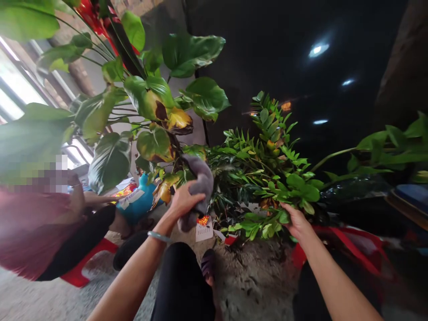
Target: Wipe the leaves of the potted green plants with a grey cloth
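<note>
My left hand [185, 198] is wrapped round a grey cloth [203, 178], which bunches up above the fingers and hangs below them. Just behind the cloth stands a tall plant with broad leaves [154, 145], some of them yellowed and browned. On the right, my right hand [298, 223] grips a leafy green stem [284, 217] at the lower edge of a bushy plant with small glossy leaves [267, 151]. Its fingertips are partly hidden among the leaves.
At the left a person in a pink top [40, 223] sits on a red stool [87, 263], near a blue container [142, 200]. A printed card [203, 229] lies on the dusty floor [247, 272]. Behind the plants rises a dark glossy panel [267, 58]. Red ribbon [357, 245] lies at right.
</note>
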Motion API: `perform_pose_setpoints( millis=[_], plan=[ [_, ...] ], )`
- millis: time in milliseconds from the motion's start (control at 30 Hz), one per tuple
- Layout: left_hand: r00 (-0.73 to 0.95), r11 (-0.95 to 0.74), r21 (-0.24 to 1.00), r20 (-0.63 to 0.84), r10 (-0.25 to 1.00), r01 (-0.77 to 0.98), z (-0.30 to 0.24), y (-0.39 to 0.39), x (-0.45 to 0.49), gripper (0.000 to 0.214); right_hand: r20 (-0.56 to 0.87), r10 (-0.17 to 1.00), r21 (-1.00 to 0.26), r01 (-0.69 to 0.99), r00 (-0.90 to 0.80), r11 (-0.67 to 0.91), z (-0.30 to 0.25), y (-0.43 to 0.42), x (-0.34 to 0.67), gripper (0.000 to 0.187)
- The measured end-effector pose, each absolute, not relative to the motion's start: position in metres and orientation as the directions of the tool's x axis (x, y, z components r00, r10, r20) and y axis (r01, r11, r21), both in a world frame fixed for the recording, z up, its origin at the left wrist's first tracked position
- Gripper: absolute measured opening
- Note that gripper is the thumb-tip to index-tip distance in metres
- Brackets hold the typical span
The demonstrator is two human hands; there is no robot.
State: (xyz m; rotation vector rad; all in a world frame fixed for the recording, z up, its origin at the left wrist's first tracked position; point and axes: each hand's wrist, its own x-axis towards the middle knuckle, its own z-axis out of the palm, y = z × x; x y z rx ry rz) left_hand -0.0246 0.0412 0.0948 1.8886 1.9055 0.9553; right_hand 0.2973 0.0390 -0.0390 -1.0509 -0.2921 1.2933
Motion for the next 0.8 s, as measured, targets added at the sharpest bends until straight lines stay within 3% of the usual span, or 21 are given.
perform_pose_setpoints(
  millis=[67,133,200,333,400,500,567,667,733,800],
  plan=[
    [0.092,-0.055,0.635,-0.025,0.995,0.771,0.075,0.025,-0.025,0.045,-0.355,0.881,-0.762,-0.643,0.314,-0.078,-0.039,0.039,0.298,0.017],
    [0.252,-0.051,0.695,-0.19,0.949,0.717,0.072,0.008,-0.027,0.041,-0.353,0.883,-0.762,-0.642,0.311,-0.079,-0.04,0.038,0.3,0.018],
    [0.279,-0.082,0.76,-0.134,0.951,0.645,0.088,-0.001,-0.03,0.047,-0.356,0.883,-0.766,-0.637,0.306,-0.088,-0.041,0.038,0.302,0.018],
    [0.01,-0.271,0.735,0.338,0.941,0.622,0.136,0.022,-0.025,0.061,-0.355,0.888,-0.774,-0.625,0.292,-0.105,-0.041,0.039,0.301,0.017],
    [-0.096,-0.316,0.719,0.468,0.879,0.619,0.14,0.04,-0.016,0.064,-0.352,0.891,-0.78,-0.616,0.286,-0.111,-0.04,0.039,0.299,0.016],
    [-0.039,-0.311,0.745,0.411,0.911,0.59,0.113,0.054,0.002,0.063,-0.352,0.89,-0.789,-0.603,0.29,-0.115,-0.038,0.037,0.297,0.016],
    [0.14,-0.253,0.761,0.212,0.967,0.598,0.087,0.05,0.009,0.058,-0.353,0.887,-0.794,-0.597,0.299,-0.115,-0.038,0.035,0.298,0.017],
    [0.373,-0.174,0.791,-0.073,0.925,0.586,0.072,0.036,0.011,0.048,-0.356,0.887,-0.8,-0.586,0.295,-0.126,-0.038,0.033,0.301,0.018],
    [0.39,-0.2,0.828,-0.025,0.92,0.523,0.086,0.035,0.009,0.048,-0.353,0.893,-0.804,-0.579,0.278,-0.137,-0.039,0.032,0.303,0.018],
    [0.288,-0.29,0.836,0.167,0.943,0.465,0.112,0.047,0.011,0.053,-0.346,0.902,-0.806,-0.573,0.257,-0.146,-0.039,0.033,0.303,0.018]
  ],
)
